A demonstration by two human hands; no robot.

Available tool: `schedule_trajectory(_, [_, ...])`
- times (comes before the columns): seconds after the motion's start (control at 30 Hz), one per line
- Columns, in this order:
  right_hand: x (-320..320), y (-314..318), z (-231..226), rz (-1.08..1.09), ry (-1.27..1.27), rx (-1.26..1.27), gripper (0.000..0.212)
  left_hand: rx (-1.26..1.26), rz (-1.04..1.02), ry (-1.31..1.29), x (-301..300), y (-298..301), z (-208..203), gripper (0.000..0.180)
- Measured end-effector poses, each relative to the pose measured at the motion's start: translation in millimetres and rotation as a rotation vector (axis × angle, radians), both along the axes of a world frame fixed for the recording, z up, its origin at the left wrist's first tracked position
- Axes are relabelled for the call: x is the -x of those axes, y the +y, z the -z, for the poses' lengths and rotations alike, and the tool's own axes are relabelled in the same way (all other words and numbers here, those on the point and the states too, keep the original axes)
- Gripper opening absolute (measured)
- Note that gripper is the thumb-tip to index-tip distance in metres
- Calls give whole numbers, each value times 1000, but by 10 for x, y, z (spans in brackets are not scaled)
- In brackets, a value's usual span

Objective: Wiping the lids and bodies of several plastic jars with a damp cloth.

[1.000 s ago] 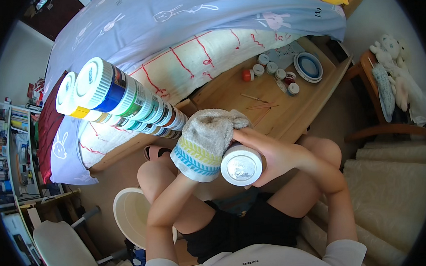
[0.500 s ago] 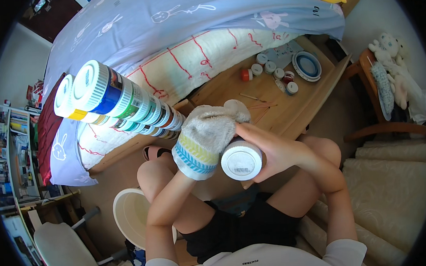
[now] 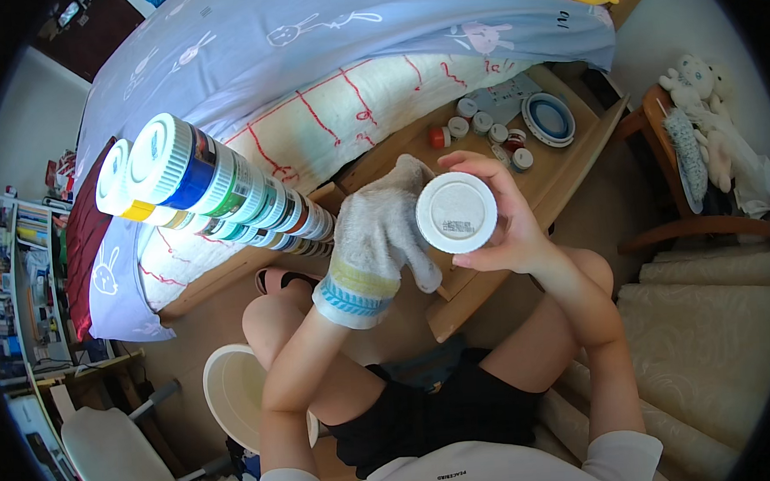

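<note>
A pale grey fluffy glove with a yellow and blue patterned cuff covers my left hand (image 3: 375,219). Its thumb and fingers are spread beside the left side of a white round jar (image 3: 456,211); whether they touch it I cannot tell. My right hand (image 3: 510,225) is bare and wraps the jar from the right, thumb below and fingers above. The jar's flat white end, with small dark print, faces up at me. To the left, tall stacks of jars (image 3: 216,175) with white lids and coloured bands rise beside the bed.
An open wooden drawer (image 3: 466,297) holds several small paint pots (image 3: 482,122) and a blue-and-white round bowl (image 3: 549,119). A cream bin (image 3: 236,392) stands by my left knee. Behind lies the bed with a blue cover (image 3: 244,39). Plush toys (image 3: 699,85) sit on a chair at right.
My right hand has raised the jar up and to the right. My gloved left hand, earlier bunched against the jar and right hand, has spread its fingers and turned.
</note>
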State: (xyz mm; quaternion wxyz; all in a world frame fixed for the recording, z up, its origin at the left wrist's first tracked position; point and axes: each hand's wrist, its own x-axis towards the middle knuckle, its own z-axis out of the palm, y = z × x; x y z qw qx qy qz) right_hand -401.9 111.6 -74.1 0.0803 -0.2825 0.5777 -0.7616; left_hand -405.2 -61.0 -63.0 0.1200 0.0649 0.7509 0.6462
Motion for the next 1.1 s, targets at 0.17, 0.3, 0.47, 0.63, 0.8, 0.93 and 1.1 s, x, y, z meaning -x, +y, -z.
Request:
schedule_trajectory(0.17, [-5, -34, 35, 11, -53, -48, 81, 436, -29, 514, -31, 48, -71, 47])
schedule_trajectory(0.3, [-45, -133, -8, 83, 50, -196, 88, 162, -67, 614, 17, 40, 307, 44])
schedule_trajectory(0.47, [16, -52, 73, 220, 224, -389, 86, 267, 196, 127, -38, -7, -101, 49])
schedule_trajectory(0.63, [-4, -135, 192, 373, 324, -218, 83, 180, 74, 414, -148, 3, 22, 51])
schedule_trajectory(0.8, [-44, -198, 179, 323, 333, -203, 106, 197, 54, 507, -151, 16, -55, 48])
schedule_trajectory(0.93, [1, -122, 75, 290, 489, -400, 111, 142, 83, 435, -203, -5, -8, 45])
schedule_trajectory(1.1, [-16, -158, 50, 300, 521, -288, 103, -671, -97, -58, -391, -28, 347, 46])
